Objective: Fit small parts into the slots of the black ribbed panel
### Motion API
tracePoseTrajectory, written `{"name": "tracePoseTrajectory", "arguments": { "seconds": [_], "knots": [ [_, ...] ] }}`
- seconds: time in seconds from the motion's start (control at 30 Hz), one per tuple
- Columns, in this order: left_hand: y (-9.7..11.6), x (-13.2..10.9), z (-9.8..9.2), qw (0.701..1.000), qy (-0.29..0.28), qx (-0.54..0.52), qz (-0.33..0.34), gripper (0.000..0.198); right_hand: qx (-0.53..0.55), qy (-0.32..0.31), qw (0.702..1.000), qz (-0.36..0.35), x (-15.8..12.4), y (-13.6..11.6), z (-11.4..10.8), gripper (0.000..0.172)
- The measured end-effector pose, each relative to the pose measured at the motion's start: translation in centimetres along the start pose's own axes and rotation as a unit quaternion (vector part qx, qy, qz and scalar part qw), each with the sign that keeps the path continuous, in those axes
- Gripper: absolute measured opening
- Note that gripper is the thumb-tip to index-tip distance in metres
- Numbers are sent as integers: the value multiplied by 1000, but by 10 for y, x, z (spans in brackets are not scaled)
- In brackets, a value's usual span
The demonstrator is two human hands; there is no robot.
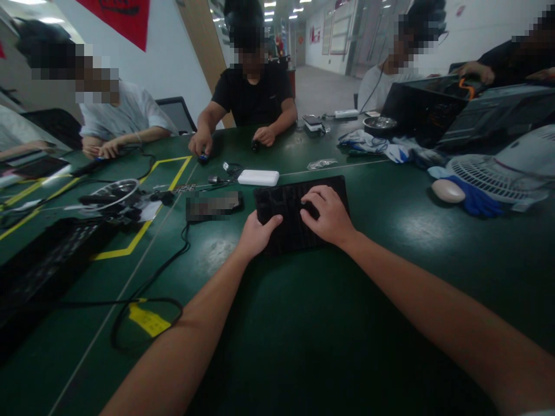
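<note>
A flat black rectangular slab (288, 199), its face broken up by faint lines, lies before me on the green table; its exact kind is unclear. My left hand (260, 231) grips its left edge, thumb on top and fingers hidden beneath. Over the right half, my right hand (327, 214) is closed, with its fingers bent and thumb and index finger close together at the surface. Whatever may be between those fingertips is too dark to make out. Just beyond the slab sits a white power bank-like block (259, 177).
Left are a blurred-out dark box (214, 206), a black cable (184, 242) with a yellow tag (150, 319), and a long black perforated part (56, 254). A white fan (481, 176), blue glove (481, 199) and pale mouse-like object (448, 191) lie right. Several people sit around the table.
</note>
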State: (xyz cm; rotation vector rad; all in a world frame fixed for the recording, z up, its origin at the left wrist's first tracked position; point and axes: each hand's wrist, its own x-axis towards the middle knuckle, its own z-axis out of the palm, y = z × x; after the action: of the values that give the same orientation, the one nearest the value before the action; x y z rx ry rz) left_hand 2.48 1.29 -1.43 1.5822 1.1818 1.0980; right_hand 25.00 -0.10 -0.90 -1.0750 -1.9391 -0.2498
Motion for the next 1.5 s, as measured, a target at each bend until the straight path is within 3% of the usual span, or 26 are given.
{"name": "tracePoseTrajectory", "arguments": {
  "seconds": [0.67, 1.5],
  "knots": [
    [-2, 0, 0, 1000, 0, -4, -6, 46, 6, -3, 1000, 4, -1, 1, 1, 20],
    [1, -1, -1, 1000, 1, 9, -8, 47, 9, -12, 1000, 17, -1, 1, 1, 14]
  ]
}}
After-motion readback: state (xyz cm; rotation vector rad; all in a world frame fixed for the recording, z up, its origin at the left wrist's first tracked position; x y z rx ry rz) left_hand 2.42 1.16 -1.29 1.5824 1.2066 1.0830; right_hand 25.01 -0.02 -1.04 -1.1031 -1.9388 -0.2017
